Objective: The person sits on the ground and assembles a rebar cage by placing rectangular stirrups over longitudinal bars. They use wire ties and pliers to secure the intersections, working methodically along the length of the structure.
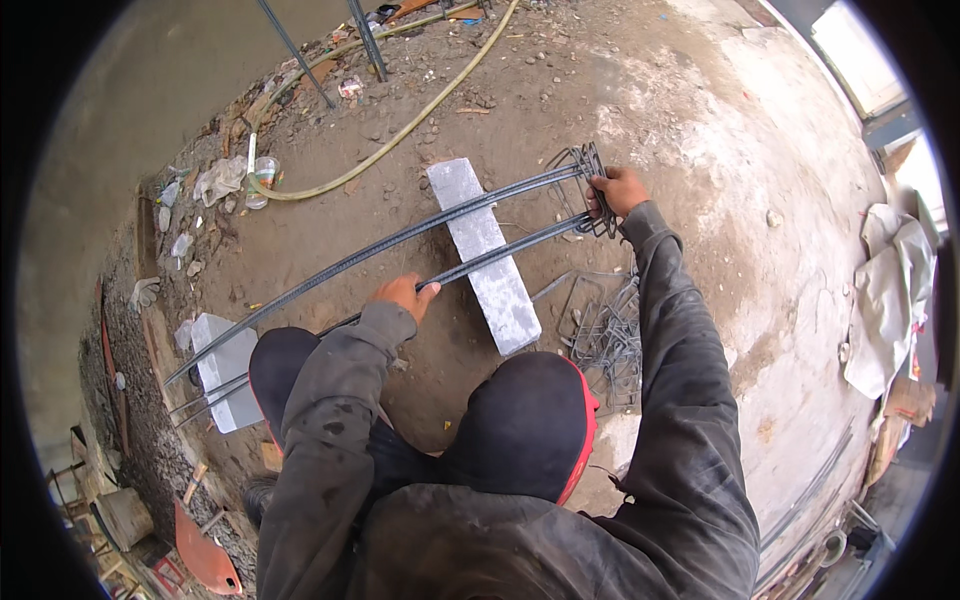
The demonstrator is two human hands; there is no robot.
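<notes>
Ribbed steel rebars (pixel 360 252) lie in two lines, running from the lower left to the upper right in front of my knees. Closed around the near rebars (pixel 500 252) is my left hand (pixel 402 296), thumb on top. At the right end, my right hand (pixel 622 192) grips a bunch of bent wire stirrups (pixel 592 165), which stand around the bar ends; its fingertips are partly hidden. A long pale block (pixel 470 215) carries the bars near the middle. Another pale block (pixel 228 345) sits under their left ends.
A heap of loose stirrups (pixel 610 330) lies on the ground left of my right forearm. A yellowish hose (pixel 420 118) curves across the far side, near upright rebars (pixel 368 42). Rubble and litter line the left edge. A pale sheet (pixel 880 300) lies at the far right.
</notes>
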